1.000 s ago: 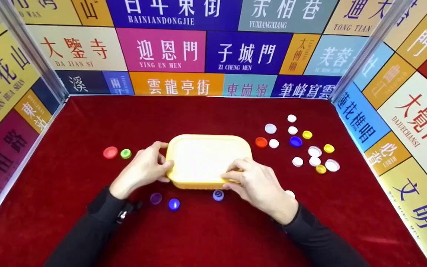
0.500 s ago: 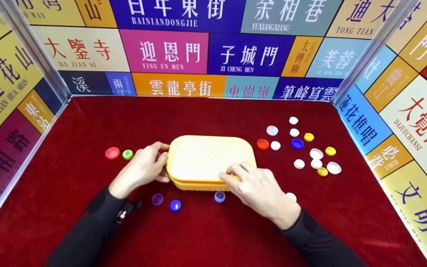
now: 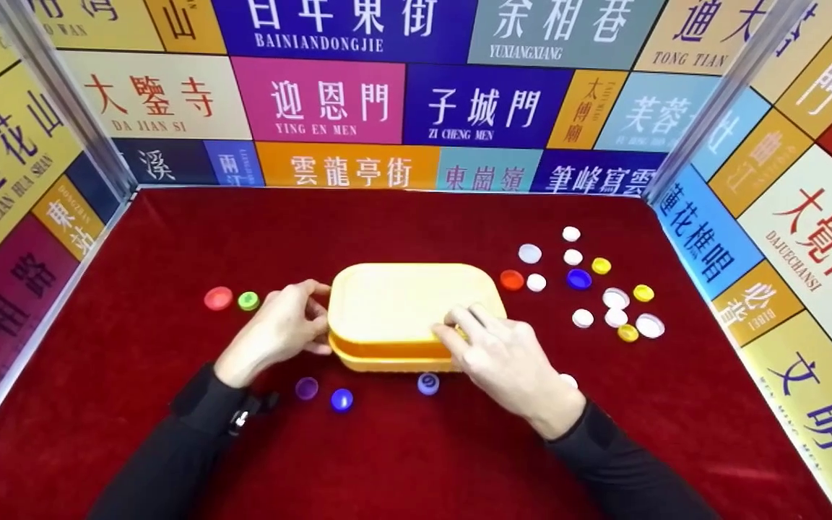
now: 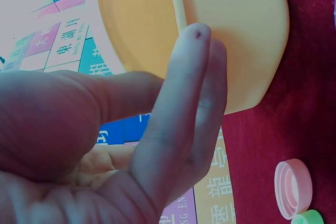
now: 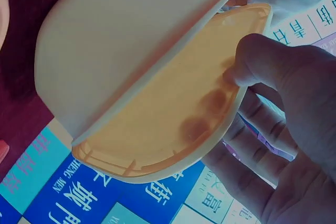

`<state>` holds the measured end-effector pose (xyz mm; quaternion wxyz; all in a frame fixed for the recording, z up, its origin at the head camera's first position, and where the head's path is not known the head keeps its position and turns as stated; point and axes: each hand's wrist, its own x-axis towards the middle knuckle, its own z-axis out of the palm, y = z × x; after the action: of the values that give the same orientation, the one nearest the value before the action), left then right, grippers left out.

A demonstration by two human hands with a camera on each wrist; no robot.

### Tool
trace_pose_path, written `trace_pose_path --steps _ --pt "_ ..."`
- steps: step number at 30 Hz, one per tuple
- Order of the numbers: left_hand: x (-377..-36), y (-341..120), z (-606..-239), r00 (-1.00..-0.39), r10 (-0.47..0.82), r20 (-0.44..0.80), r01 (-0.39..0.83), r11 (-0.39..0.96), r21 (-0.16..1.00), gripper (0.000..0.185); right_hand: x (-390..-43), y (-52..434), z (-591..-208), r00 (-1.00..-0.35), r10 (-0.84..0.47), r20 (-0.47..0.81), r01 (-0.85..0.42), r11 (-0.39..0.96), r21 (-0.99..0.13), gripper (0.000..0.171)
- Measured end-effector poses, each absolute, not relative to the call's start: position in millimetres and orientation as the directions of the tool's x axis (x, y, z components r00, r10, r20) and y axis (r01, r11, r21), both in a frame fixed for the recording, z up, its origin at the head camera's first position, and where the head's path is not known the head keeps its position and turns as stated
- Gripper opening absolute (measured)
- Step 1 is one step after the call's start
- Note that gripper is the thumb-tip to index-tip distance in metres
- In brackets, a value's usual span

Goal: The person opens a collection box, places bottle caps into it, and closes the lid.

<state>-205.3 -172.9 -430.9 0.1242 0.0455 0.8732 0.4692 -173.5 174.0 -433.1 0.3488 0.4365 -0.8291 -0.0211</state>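
In the head view a yellow plastic container [image 3: 387,365] sits mid-table, its pale lid [image 3: 394,300] tilted up at the near side. My right hand [image 3: 506,354] pinches the lid's near right edge. Seen from the right wrist, the thumb [image 5: 257,59] lies on the lid's inner face and finger shadows show through it from behind. My left hand [image 3: 279,325] touches the container's left end. In the left wrist view its fingers [image 4: 178,77] are nearly straight against the rim. The container's contents are hidden.
Left of the container lie a red cap [image 3: 218,298] and a green cap [image 3: 248,301]. In front are a purple cap [image 3: 306,388], a blue cap [image 3: 341,400] and a lavender cap [image 3: 428,383]. Several white, yellow, red and blue caps [image 3: 579,279] lie scattered at the right.
The lid's near edge has risen from the container, widening the gap below it. My right hand has risen with it, while my left hand stays at the left end.
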Motion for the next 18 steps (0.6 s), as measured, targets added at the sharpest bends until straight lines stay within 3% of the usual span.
trace_pose_path --steps 12,18 --pt "-204 -168 -435 -0.973 0.190 -0.130 0.002 0.569 0.822 0.055 -192 186 -415 -0.408 -0.682 0.607 -0.645 0.686 0.337 0.021" --pt "-202 -166 -435 -0.975 0.186 -0.122 0.003 0.560 0.829 0.057 -219 198 -405 -0.516 -0.571 0.638 -0.667 0.736 0.120 0.017"
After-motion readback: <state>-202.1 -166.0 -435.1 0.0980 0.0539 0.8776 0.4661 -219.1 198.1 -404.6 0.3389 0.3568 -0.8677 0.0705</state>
